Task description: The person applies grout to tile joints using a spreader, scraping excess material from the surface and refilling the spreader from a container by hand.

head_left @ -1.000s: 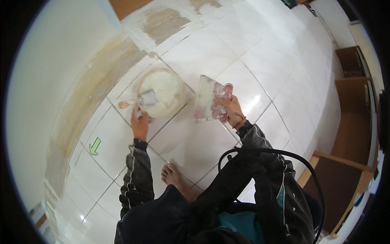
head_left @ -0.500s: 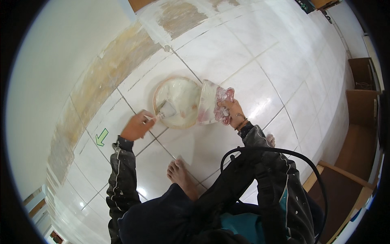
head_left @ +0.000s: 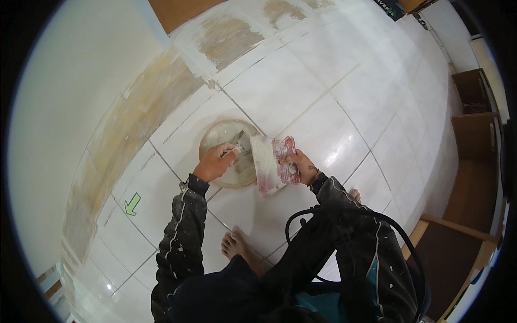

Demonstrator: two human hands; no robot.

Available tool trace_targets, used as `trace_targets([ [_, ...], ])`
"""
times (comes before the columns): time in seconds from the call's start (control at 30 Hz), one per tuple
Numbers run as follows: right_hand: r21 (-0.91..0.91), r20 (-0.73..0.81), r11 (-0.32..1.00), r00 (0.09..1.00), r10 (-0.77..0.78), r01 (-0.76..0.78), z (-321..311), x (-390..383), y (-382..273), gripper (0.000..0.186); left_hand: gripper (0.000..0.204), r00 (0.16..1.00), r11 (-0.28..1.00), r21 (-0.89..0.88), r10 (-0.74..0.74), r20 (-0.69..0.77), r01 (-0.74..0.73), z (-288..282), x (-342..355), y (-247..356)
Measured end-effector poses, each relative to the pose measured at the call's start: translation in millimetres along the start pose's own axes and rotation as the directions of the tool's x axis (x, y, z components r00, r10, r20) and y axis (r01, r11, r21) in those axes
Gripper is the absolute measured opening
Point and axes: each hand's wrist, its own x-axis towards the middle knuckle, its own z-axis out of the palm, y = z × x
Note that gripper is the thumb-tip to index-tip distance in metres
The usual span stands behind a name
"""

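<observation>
A round basin [head_left: 202,141] with a tan rim stands on the tiled floor, with pale, wet plaster [head_left: 219,133] inside. Over its left side is my left hand [head_left: 215,163], closed round the handle of a small putty knife [head_left: 240,141]. The knife's blade reaches down at the plaster; its tip is hard to make out. My right hand [head_left: 303,166] grips the red, plaster-smeared handle of a wide flat trowel [head_left: 265,164]. The pale trowel blade is tilted and overlaps the basin's right edge.
A pale wall [head_left: 81,91] rises at the left, with a brownish unfinished strip [head_left: 142,105] along its foot. Wooden cabinets [head_left: 474,145] stand at the right. A black cable [head_left: 371,215] loops over my right arm. My bare foot [head_left: 235,243] is near the basin.
My left hand has moved right, over the basin, carrying the putty knife from the left rim into the middle. The trowel has shifted slightly lower against the basin. The view has shifted a little.
</observation>
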Motion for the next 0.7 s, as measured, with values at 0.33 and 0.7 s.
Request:
trace_targets([
  [0.33, 0.079, 0.001, 0.993, 0.996, -0.089, 0.089, -3, 7, -18, 0.022, 0.035, 0.99, 0.985, -0.168, 0.067, 0.124, -0.046, -9, 13, 5],
  [0.7, 0.168, -0.091, 0.971, 0.984, -0.155, 0.168, 27, -30, -30, 0.019, 0.027, 0.918, 0.841, -0.375, 0.384, -0.097, -0.391, 21, -55, -38],
])
